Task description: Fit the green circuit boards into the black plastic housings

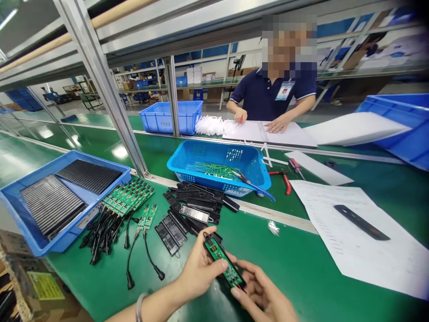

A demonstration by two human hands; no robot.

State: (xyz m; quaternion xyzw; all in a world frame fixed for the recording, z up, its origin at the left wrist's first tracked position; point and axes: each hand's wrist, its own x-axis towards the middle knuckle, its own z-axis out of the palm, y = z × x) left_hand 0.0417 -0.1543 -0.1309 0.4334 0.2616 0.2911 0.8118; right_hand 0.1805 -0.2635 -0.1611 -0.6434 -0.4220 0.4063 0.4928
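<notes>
Left hand (200, 269): grips black-cased circuit board (232, 273), thumb atop.
Right hand (264, 293): grips wired end.
Wires (240, 287): partly hidden; best kept unpinched.

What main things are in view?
Circuit board: one, green, in black plastic case
Cabled circuit boards: many, green, left
Shallow plastic tray: one, blue, far left
Perforated plastic basket: one, blue, centre
Flat plastic parts: pile, black, before basket
Metal pliers: one, red-handled, right of basket
Curved flat strip: one, black, on white paper
Solid plastic bins: at least two, blue, behind
Co-worker: one, navy shirt, behind
Left hand: one, bare, on case
Right hand: one, bare, on case
</notes>
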